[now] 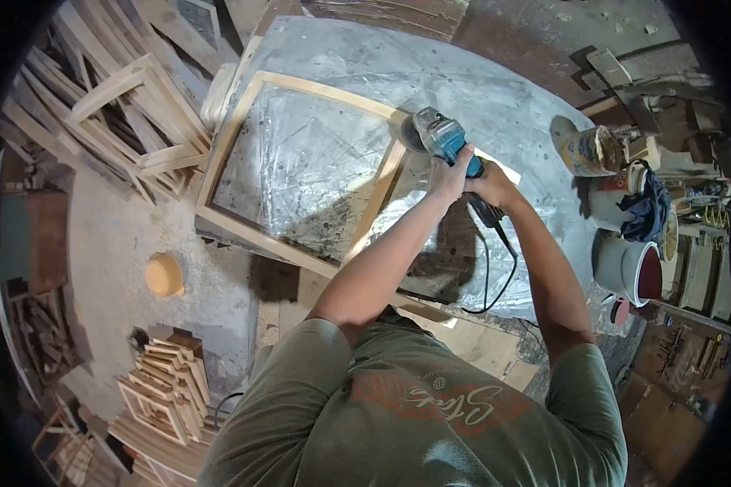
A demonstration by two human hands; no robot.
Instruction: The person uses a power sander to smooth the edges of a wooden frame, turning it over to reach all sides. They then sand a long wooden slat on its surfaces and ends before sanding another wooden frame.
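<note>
A teal and grey angle grinder [442,136] is held over a wooden frame [329,91] that lies on a grey, stained table [325,40]. My left hand [449,175] is wrapped round the grinder's body. Closed on its rear part, beside the left, is my right hand [490,185]. The grinder's round disc [413,134] is at the frame's far rail, near the joint with the middle bar [379,195]; whether it touches the wood I cannot tell. A black cord [508,243] loops from the tool's rear down over the table.
Wooden pieces and frames [138,105] are piled at the far left. An upturned yellow bowl [165,274] sits on the floor. Small frames [166,390] are stacked at lower left. Along the table's right side stand a white bucket [617,268] and a dirty container [583,152].
</note>
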